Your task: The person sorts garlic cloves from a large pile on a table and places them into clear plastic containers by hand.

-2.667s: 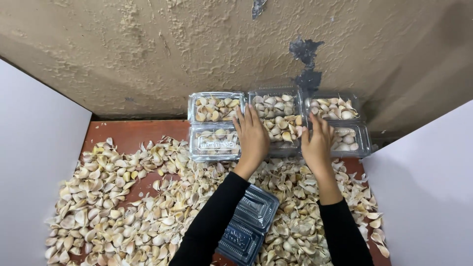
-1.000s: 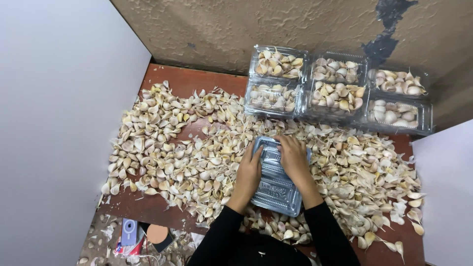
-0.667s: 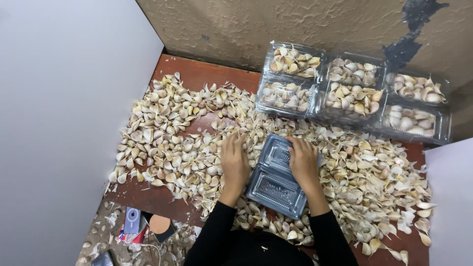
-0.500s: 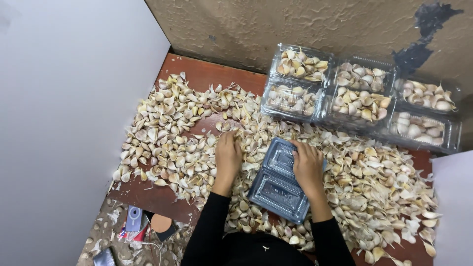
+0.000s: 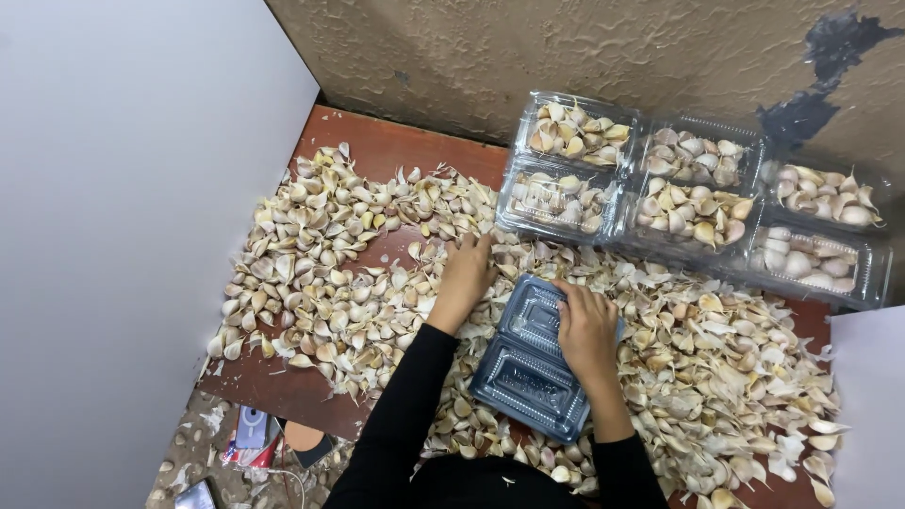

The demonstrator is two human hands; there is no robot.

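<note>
Hands: left hand (image 5: 467, 276) spread flat, palm down, on the loose garlic cloves (image 5: 330, 283), gripping nothing that shows. Right hand (image 5: 584, 325) resting on the far half of an open, empty clear plastic clamshell tray (image 5: 528, 372), fingers bent over its edge; whether it grips cannot be told. Tray lies among the cloves, in front of the person. Cloves cover most of the red-brown table (image 5: 377, 151). Six filled clamshell boxes (image 5: 693, 193) sit in two rows against the rough wall (image 5: 566, 47). White panel (image 5: 123, 217) at left.
</note>
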